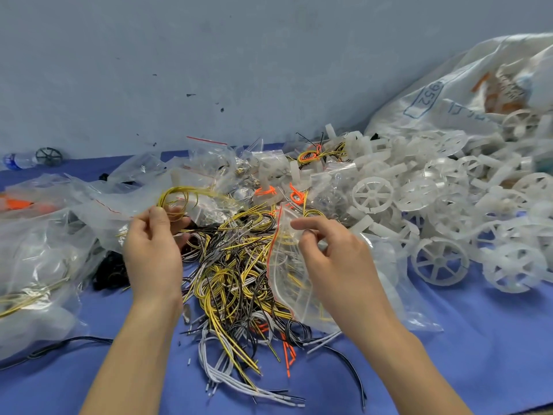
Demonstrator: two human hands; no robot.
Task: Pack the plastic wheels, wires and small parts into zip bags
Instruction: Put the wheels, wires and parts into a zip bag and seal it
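Observation:
My left hand (152,250) pinches a looped bundle of yellow wires (182,196) and holds it up over the heap. My right hand (332,259) grips the mouth of a clear zip bag (287,283) with a red seal strip; the bag hangs over the wire heap. Below both hands lies a tangled heap of yellow, black, white and orange wires (236,295) on the blue table (478,354). White plastic spoked wheels (440,262) are piled to the right.
Filled and empty zip bags (45,265) lie at the left and behind the wires. A large white sack (449,97) spills wheels at the back right. A water bottle (18,160) and a dark wheel (49,156) sit by the wall. A black cable (59,345) runs along the front left.

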